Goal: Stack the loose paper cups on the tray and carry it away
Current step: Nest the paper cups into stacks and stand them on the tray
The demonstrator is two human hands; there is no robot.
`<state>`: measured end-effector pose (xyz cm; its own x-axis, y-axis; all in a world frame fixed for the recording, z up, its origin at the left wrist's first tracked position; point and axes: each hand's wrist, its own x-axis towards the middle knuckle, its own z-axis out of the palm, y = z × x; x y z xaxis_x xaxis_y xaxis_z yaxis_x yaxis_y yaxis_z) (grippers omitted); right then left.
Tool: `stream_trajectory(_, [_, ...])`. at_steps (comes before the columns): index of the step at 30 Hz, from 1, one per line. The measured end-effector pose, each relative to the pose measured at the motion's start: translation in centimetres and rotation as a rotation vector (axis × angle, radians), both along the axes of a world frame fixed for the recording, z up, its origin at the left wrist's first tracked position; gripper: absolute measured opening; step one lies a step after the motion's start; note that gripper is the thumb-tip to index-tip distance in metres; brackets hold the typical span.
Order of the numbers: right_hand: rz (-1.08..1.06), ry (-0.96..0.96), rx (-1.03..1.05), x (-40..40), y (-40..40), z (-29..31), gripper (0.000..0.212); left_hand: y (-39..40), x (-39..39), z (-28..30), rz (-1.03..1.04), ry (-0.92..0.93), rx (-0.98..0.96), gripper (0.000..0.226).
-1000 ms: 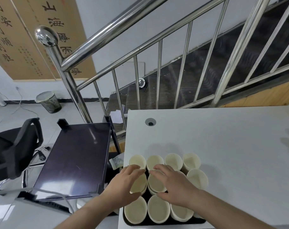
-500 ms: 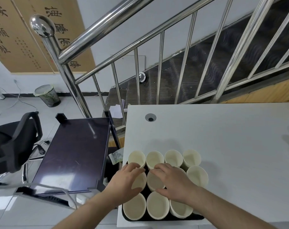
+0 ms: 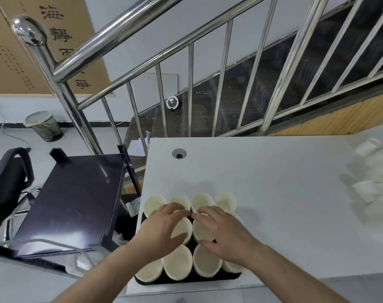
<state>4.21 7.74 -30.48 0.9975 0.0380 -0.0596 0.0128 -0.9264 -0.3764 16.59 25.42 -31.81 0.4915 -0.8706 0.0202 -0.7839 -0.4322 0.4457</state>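
Several white paper cups stand upright in rows on a black tray [image 3: 186,279] at the near left corner of the white table [image 3: 273,182]. My left hand [image 3: 162,230] reaches over a middle-row cup [image 3: 183,228], fingers on its far rim and thumb at its near rim. My right hand [image 3: 224,234] holds the neighbouring middle-row cup [image 3: 202,231] the same way. My fingertips nearly meet between the two cups. The back row [image 3: 202,201] and front row [image 3: 178,262] stand free. My hands hide parts of the middle row.
More white cups [image 3: 372,182] lie blurred at the table's right edge. A dark purple cart top [image 3: 72,204] stands left of the table, with a black chair [image 3: 4,182] beyond it. A steel stair railing [image 3: 142,29] runs behind the table. A cable hole [image 3: 179,154] is in the tabletop.
Both hands have stayed on the two middle-row cups, with the fingers reaching slightly farther toward the back row. The view has shifted a little; the cups have not moved.
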Motion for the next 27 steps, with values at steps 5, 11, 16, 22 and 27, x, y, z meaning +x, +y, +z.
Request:
stream_trajectory(5, [-0.062,-0.072,-0.003,-5.2,-3.3,1.8,0.062,-3.1,-3.4,1.4,-0.072,-0.037,-0.063,0.05])
stream_trajectory(11, [-0.166,-0.129,-0.036,-13.4,-9.4,1.8,0.06,-9.9,-8.8,2.6,-0.191,-0.058,-0.028,0.055])
stream_trajectory(16, [-0.253,-0.134,-0.052,-19.4,-14.4,2.0,0.062,-16.0,-14.0,2.7,-0.192,-0.013,-0.057,0.055])
stream_trajectory(22, [-0.3,-0.099,-0.067,-25.1,-20.5,2.5,0.064,-22.7,-19.9,3.0,-0.198,0.018,-0.071,0.063])
stream_trajectory(27, [-0.338,-0.046,-0.077,-28.5,-25.0,2.6,0.064,-27.2,-23.2,2.9,-0.184,0.033,-0.05,0.067])
